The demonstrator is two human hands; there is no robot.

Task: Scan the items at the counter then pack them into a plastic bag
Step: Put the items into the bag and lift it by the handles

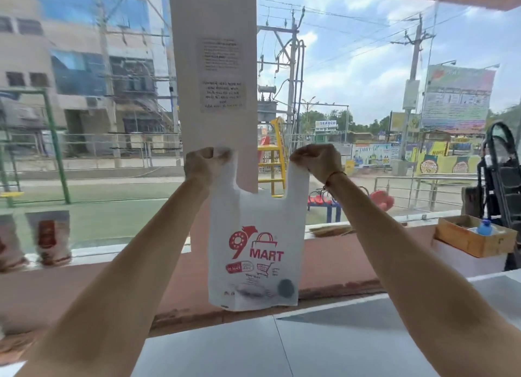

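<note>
1. Plastic bag (255, 252): white, printed with a red "MART" logo and a shopping-cart drawing, held up in mid-air by its two handles, hanging above the pale counter (352, 345) and in front of the white pillar (217, 66). Dark shapes showing through near the bottom; what they are cannot be told.
2. Far left, on the reddish ledge (84, 289) by the window: two upright pouches (50, 237) with red labels, blurred, well apart from the bag.
3. Left hand (204, 162): raised, curled into a fist, fingers pressed together and pinching the bag's left handle at its top.
4. On the pillar, between and above the hands: two paper notices (222, 75), text too small to read.
5. Right hand (318, 159): raised to the same height, also a closed fist, fingers gripping the right handle; thin band at the wrist.
6. Both handles pulled apart, bag body hanging flat and upright.
7. Right side, on the ledge: open cardboard box (473, 238) with a blue-capped bottle (485, 227) lying inside.
8. Far right edge: black stepladder-like frame (504, 165), standing behind the box.
</note>
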